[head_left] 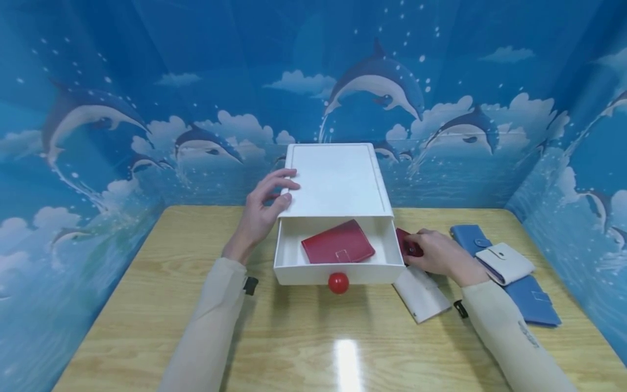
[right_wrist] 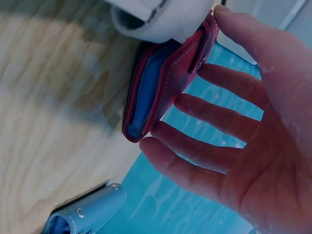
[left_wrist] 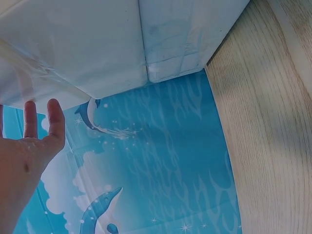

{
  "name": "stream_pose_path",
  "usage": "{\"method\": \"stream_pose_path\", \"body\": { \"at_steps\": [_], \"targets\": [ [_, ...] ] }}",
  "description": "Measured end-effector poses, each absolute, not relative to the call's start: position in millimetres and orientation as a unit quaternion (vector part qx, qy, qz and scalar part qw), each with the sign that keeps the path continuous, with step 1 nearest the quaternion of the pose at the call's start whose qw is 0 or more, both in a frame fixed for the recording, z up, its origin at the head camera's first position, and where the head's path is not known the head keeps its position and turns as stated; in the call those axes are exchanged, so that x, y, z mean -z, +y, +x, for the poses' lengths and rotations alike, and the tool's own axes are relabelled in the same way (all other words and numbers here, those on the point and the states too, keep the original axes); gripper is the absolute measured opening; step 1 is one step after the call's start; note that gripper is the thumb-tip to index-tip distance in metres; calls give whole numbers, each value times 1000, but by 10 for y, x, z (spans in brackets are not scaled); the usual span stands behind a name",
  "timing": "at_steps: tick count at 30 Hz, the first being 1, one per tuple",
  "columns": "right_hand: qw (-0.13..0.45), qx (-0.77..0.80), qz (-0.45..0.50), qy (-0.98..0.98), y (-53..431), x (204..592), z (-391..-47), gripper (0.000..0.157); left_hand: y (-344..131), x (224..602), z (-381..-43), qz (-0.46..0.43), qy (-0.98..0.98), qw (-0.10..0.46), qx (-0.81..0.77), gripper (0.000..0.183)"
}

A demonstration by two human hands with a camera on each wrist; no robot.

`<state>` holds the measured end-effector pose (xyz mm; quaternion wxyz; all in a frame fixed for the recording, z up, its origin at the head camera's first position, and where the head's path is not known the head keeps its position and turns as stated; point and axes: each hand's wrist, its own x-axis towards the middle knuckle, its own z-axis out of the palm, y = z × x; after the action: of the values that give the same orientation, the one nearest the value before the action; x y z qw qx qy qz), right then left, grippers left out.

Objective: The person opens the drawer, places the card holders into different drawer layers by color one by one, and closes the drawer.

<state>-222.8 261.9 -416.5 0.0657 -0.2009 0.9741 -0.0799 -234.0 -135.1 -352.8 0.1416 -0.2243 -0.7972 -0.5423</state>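
Note:
A white drawer box (head_left: 338,179) stands at the table's back with its drawer (head_left: 384,245) pulled out. Inside the drawer lies a red wallet (head_left: 339,242); a red ball knob (head_left: 338,283) sits on the drawer front. My left hand (head_left: 264,209) touches the box's left upper edge, fingers spread; the left wrist view shows part of this hand (left_wrist: 29,156) against the box's white side. To the right of the drawer, my right hand (head_left: 441,253) holds a dark red wallet (head_left: 409,245) between thumb and fingers. The right wrist view shows this wallet (right_wrist: 170,78) with a blue lining and snap strap.
Just below my right hand a white wallet (head_left: 421,294) lies on the wooden table (head_left: 196,261). Farther right are a blue wallet (head_left: 467,237), a small cream wallet (head_left: 504,262) and another blue wallet (head_left: 533,302), partly overlapping. A dolphin-print backdrop (head_left: 220,81) surrounds the table.

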Motion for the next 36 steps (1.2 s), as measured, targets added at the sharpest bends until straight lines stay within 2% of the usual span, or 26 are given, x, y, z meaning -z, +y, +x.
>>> {"method": "stream_pose_path", "body": {
  "at_steps": [5, 14, 22, 30, 36],
  "targets": [
    [56, 76, -204, 974, 2594, 4185, -2237, 43, -1357, 3537, -2341, -224, -798, 141, 542, 25],
    [44, 67, -191, 978, 2540, 4214, -2244, 47, -1367, 3529, -2346, -227, -796, 144, 543, 25],
    [84, 90, -151, 981, 2531, 4179, -2252, 57, -1365, 3527, -2350, -226, -799, 140, 540, 25],
    [70, 111, -177, 975, 2580, 4158, -2252, 37, -1359, 3531, -2354, -226, -798, 138, 541, 25],
    [43, 122, -188, 974, 2653, 4165, -2212, 44, -1359, 3525, -2350, -227, -798, 138, 541, 25]
  ]
}}
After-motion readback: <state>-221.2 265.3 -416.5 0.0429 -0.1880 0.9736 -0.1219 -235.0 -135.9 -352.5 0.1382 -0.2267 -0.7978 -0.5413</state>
